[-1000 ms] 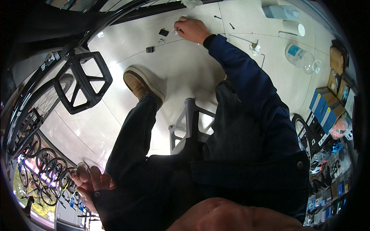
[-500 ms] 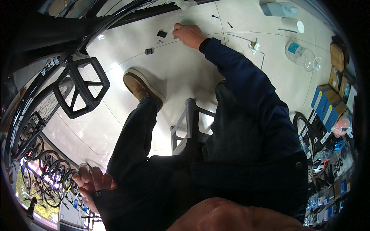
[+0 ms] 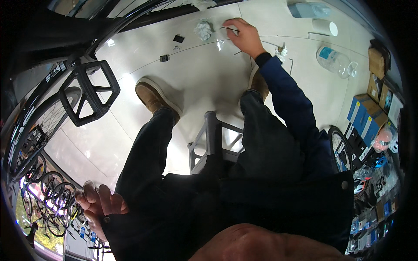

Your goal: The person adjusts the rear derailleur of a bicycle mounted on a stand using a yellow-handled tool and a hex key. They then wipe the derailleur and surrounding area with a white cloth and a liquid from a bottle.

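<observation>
My right hand (image 3: 246, 39), toward the top, pinches a thin dark tool (image 3: 229, 28) over the floor. Just left of it lies a crumpled white wad (image 3: 203, 31). Farther left are two small black pieces (image 3: 178, 38) (image 3: 164, 58) and a little silver part (image 3: 176, 48). An L-shaped key (image 3: 291, 67) and a white-smeared item (image 3: 281, 51) lie to its right. My left hand (image 3: 98, 206) is curled low at the left beside my leg; what it holds, if anything, I cannot make out.
A bike pedal (image 3: 89, 91) and frame fill the upper left. A grey stool (image 3: 211, 135) is between my legs. A clear jug (image 3: 333, 61), bluish container (image 3: 307, 9) and white cylinder (image 3: 327, 27) lie at upper right; boxes (image 3: 363, 117) line the right. Bikes (image 3: 56, 195) stand lower left.
My right hand has moved rightward from beside the wad, uncovering it, and a thin dark tool now shows in its fingers. My left hand stays about where it was.
</observation>
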Motion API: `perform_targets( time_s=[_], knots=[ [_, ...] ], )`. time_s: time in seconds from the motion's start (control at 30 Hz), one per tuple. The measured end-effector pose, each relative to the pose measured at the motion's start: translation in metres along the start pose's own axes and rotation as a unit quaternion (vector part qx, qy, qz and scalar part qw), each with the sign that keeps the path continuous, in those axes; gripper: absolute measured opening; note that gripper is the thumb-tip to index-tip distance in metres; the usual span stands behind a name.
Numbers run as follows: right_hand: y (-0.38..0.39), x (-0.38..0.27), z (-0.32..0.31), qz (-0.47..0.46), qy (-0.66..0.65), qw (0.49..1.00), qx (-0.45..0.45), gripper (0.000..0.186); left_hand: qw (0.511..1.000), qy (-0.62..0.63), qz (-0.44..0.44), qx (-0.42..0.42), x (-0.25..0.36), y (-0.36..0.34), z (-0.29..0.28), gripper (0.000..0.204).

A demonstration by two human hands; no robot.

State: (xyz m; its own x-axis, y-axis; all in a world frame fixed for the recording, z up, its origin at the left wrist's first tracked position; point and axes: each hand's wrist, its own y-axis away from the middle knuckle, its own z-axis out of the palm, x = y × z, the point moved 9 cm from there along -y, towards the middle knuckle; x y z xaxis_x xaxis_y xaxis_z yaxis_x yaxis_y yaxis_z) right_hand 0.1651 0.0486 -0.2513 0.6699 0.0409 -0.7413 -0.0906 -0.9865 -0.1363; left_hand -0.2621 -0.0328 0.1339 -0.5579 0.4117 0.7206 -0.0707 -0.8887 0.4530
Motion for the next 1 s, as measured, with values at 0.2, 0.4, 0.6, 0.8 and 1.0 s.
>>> perform_targets(
  time_s=[0.2, 0.4, 0.6, 0.8, 1.0],
  knots=[
    [0.114, 0.096, -0.075, 0.284, -0.062, 0.953, 0.083, 0.03, 1.0, -0.006, 0.018, -0.015, -0.008, 0.002, 0.014, 0.031],
    [0.23, 0.131, -0.13, 0.281, 0.185, 0.94, 0.057, 0.026, 0.999, -0.029, 0.004, -0.017, -0.018, -0.002, 0.029, 0.027],
    [0.247, 0.125, -0.139, 0.255, 0.251, 0.933, 0.036, 0.033, 0.914, -0.393, -0.046, -0.086, -0.041, -0.024, 0.05, 0.025],
    [0.213, 0.091, -0.142, 0.261, 0.076, 0.954, 0.127, 0.033, 0.692, -0.678, -0.09, -0.229, -0.175, -0.165, -0.021, 0.026],
    [0.237, 0.084, -0.138, 0.323, -0.034, 0.937, 0.129, 0.029, 0.688, -0.702, 0.131, -0.131, -0.297, -0.331, -0.075, 0.033]
  ],
)
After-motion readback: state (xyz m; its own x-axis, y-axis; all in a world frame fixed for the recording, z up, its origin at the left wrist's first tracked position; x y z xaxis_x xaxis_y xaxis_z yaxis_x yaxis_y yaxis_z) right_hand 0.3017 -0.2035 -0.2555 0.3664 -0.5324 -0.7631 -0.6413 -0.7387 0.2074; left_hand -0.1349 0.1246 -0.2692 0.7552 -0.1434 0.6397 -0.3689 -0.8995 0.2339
